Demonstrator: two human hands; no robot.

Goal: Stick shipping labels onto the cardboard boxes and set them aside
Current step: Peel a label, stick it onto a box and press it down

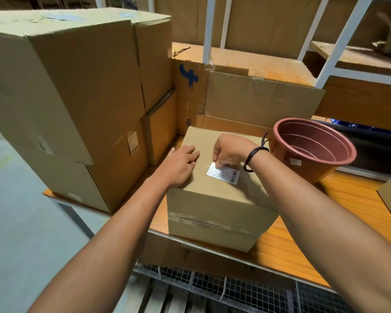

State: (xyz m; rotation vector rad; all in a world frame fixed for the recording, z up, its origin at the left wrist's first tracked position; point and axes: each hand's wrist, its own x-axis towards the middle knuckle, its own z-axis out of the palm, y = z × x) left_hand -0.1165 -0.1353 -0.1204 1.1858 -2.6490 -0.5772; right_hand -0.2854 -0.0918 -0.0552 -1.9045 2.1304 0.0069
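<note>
A closed cardboard box point(215, 206) stands on the wooden table, near its front edge. A white shipping label point(226, 173) with a barcode lies on the box's top face. My right hand point(231, 151) hovers over the label with curled fingers, and its fingertips pinch or press the label's upper edge. My left hand point(181, 164) lies flat on the top of the box, at its left side, fingers straight.
A stack of large cardboard boxes point(77, 96) fills the table's left side. Flattened cardboard point(257, 98) leans behind the box. A reddish plastic pot point(312, 150) tilts at the right. The wooden table point(325, 222) extends right; a wire mesh point(235, 288) lies below it.
</note>
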